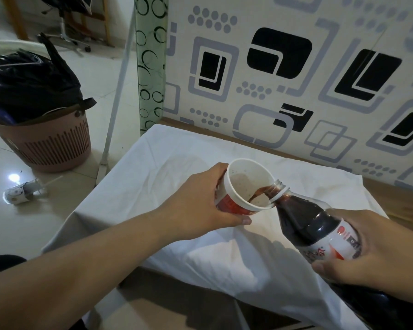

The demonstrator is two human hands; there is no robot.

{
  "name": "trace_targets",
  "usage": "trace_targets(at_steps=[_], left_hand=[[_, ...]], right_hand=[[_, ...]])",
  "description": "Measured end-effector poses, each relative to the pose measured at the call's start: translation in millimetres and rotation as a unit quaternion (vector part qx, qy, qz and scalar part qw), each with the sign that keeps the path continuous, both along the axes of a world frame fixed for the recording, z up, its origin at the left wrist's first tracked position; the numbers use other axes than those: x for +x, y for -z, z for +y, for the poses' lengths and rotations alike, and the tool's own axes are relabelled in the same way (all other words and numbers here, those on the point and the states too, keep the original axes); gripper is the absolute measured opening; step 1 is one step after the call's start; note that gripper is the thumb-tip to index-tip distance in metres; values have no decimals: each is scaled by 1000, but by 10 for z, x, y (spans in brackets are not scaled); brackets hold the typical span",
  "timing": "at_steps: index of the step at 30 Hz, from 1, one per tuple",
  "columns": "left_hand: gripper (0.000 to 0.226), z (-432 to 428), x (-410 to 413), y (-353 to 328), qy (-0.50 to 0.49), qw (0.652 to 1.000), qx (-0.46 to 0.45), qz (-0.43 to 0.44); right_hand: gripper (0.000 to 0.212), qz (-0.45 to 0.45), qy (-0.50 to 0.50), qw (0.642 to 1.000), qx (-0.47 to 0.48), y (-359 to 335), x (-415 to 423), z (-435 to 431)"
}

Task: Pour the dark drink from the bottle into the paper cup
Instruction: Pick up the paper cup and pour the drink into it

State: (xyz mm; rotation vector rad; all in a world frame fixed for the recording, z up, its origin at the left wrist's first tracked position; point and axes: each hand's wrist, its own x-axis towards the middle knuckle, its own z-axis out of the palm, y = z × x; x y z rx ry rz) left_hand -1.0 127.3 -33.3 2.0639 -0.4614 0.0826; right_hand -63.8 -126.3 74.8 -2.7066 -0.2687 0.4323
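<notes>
While the right hand (377, 246) wraps its fingers (324, 267) around the labelled middle of the tilted bottle (312, 225), the left hand (200, 208) holds the paper cup (246, 186) tipped toward it, thumb and fingers closed round its side. Dark drink (258, 194) runs from the bottle's mouth, which rests on the cup's rim, into foam inside. Both hang above a desk spread with a rumpled white cloth (177, 151). Behind stands a patterned wall (296, 67); left, on pale floor tiles (100, 75), a pink bin (50, 148) holds a black bag (26, 82).

A home room: patterned wallpaper (296, 75), tiled floor (100, 75), laundry basket (50, 144).
</notes>
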Motion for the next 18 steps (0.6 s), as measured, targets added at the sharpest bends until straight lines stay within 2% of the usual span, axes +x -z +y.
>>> trace_targets(at_steps=[18], left_hand=[[75, 4, -5, 8, 2, 1000, 8, -6]], right_hand=[[47, -10, 1, 1000, -23, 7, -8, -17]])
